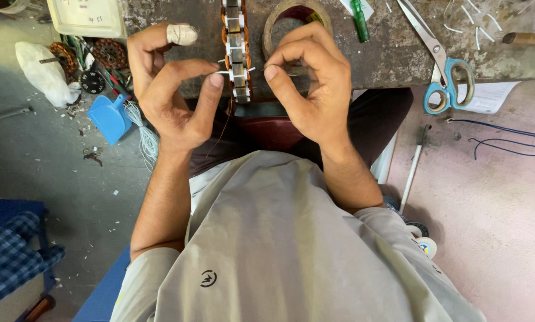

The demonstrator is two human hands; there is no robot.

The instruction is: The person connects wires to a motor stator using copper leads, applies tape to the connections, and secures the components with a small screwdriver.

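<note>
A motor stator [236, 50] with copper windings and white insulation strips stands on edge at the front of a worn workbench [392, 53]. My left hand [172, 89] pinches a thin white strip on the stator's left side between thumb and forefinger; its index finger wears a white bandage. My right hand [309, 83] pinches the other side of the same slot, fingertips close to a thin wire. A fine copper wire hangs down from the stator toward my lap.
Blue-handled scissors [443, 71] lie on the bench at right, a tape roll [294, 18] sits behind the stator, and a green-handled tool [359, 21] is nearby. On the floor at left are a blue scoop [109, 116], white string, a white bag and spare stators [109, 53].
</note>
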